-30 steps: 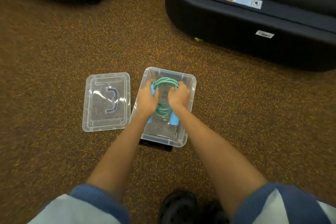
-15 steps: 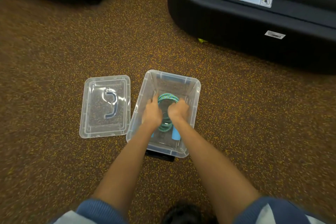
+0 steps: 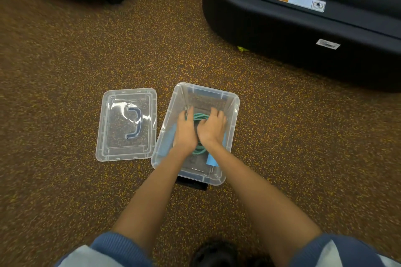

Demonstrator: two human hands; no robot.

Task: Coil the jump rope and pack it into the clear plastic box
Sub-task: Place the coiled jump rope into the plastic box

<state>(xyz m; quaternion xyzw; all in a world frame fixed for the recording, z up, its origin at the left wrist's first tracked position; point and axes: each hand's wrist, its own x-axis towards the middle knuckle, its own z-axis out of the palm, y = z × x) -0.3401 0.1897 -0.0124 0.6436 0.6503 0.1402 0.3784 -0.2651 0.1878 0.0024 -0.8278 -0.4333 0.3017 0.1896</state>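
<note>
The clear plastic box [image 3: 236, 112] stands open on the speckled brown floor. Inside it lies the coiled jump rope [image 3: 200, 116], green cord with light blue handles; one handle [image 3: 211, 160] shows near the box's near right side, the other [image 3: 168, 144] along its left wall. My left hand [image 3: 185, 133] and my right hand [image 3: 213, 129] are both down in the box, palms flat on the coil with the fingers stretched forward. They hide most of the cord.
The box's clear lid [image 3: 128, 124], with a dark blue handle, lies flat just left of the box. A big black machine base [image 3: 282, 34] fills the upper right. A black object [image 3: 191, 184] sticks out under the box's near edge. My dark shoe [image 3: 214, 254] is at the bottom.
Both hands went down from the box's rim to its bottom with the coil. The fists that gripped the rope have flattened out on top of it.
</note>
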